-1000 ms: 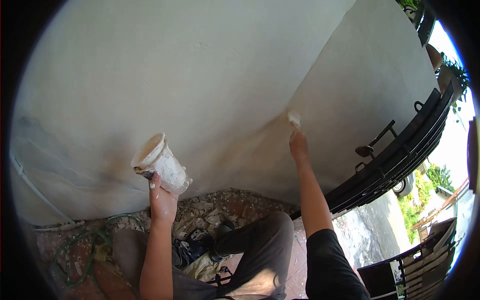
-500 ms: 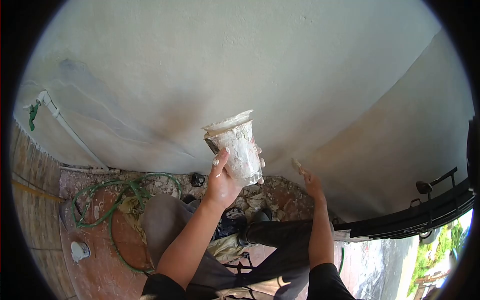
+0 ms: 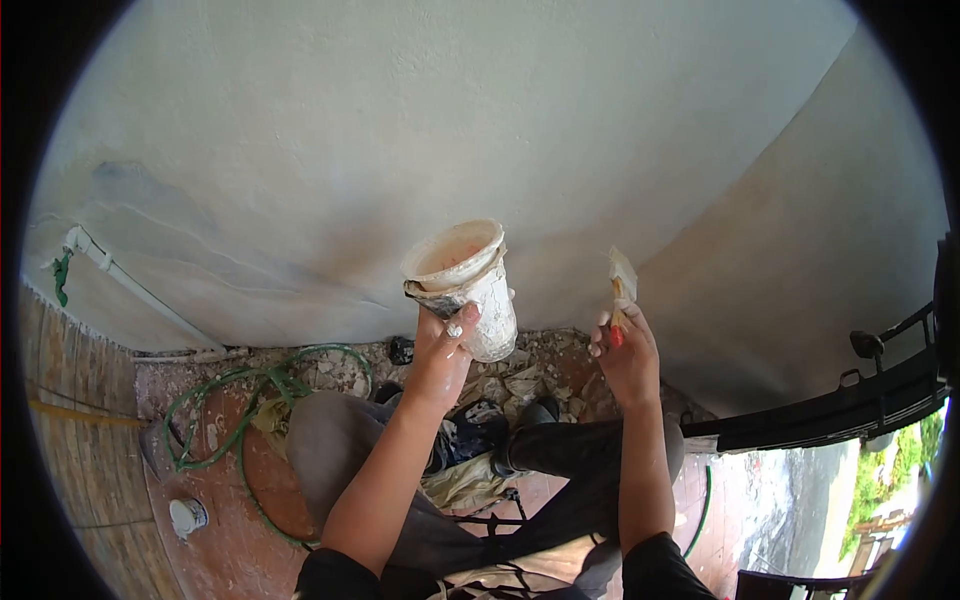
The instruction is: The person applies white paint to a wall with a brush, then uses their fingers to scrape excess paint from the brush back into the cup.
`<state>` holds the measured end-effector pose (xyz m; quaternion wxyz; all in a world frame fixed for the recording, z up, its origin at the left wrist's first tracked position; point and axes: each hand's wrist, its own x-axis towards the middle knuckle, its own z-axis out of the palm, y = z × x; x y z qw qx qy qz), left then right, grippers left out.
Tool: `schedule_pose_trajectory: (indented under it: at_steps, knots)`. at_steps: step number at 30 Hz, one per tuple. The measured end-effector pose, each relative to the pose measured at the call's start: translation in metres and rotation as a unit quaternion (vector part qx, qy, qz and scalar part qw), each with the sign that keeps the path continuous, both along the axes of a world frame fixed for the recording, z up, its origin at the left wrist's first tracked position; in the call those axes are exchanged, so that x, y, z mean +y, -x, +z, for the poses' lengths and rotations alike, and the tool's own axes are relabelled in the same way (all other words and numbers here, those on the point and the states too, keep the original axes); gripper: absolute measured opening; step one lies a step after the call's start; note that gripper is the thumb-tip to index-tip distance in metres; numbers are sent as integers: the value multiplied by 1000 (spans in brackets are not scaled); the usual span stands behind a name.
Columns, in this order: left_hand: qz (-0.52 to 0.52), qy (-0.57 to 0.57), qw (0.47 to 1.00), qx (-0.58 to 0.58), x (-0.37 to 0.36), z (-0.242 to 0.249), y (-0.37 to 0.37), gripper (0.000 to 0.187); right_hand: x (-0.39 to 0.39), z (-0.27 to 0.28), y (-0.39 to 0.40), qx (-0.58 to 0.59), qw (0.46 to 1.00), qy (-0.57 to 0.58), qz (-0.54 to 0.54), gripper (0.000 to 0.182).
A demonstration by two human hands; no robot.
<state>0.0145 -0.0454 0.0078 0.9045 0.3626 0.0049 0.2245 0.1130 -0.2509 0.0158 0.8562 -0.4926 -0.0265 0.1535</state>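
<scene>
A white plastic cup crusted with dried paint (image 3: 487, 305) is in my left hand (image 3: 445, 350), my fingers wrapped round its side. Its wide mouth tilts toward me and shows a pale inside. Off to the right, my right hand (image 3: 628, 355) grips a brush (image 3: 622, 275) with a red part on its handle. The brush's pale, coated end points upward, apart from the cup. Behind both hands rises a smooth greyish wall (image 3: 560, 130).
A green hose (image 3: 240, 430) coils on the debris-strewn floor at left. A white pipe (image 3: 150, 292) with a green tap runs along the wall. A small white container (image 3: 188, 517) lies lower left; a black metal frame (image 3: 800, 425) stands at right.
The cup has tipped so its opening faces me more. My right hand has risen and turned, bringing the brush upright. The view has shifted slightly.
</scene>
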Motion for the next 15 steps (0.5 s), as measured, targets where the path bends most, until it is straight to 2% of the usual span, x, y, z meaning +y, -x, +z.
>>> schedule_pose_trajectory:
  at_steps: [1, 3, 4, 6, 8, 10, 15]
  knots:
    - [-2, 1, 1000, -3, -1, -2, -1, 61, 2, 1, -3, 2, 1000, -4, -5, 22]
    - [-7, -1, 1000, -4, -4, -9, -2, 62, 5, 4, -9, -173, 961, 181, 119, 19]
    - [-3, -18, 1000, 3, -5, -13, -4, 62, 9, 6, -11, -173, 961, 179, 117, 19]
    - [2, -34, 999, 10, -7, -16, -5, 62, 24, 9, -11, -260, 927, 254, 97, 19]
    - [9, -3, 999, 48, -12, -19, -6, 59, 30, 1, -10, -270, 927, 244, 89, 21]
    - [-12, -7, 998, 62, -15, -20, -6, 59, 32, -15, -5, -272, 941, 187, 73, 23]
    - [-61, -4, 994, 91, -24, -23, -8, 60, 28, -40, 0, -210, 965, 143, 63, 27]
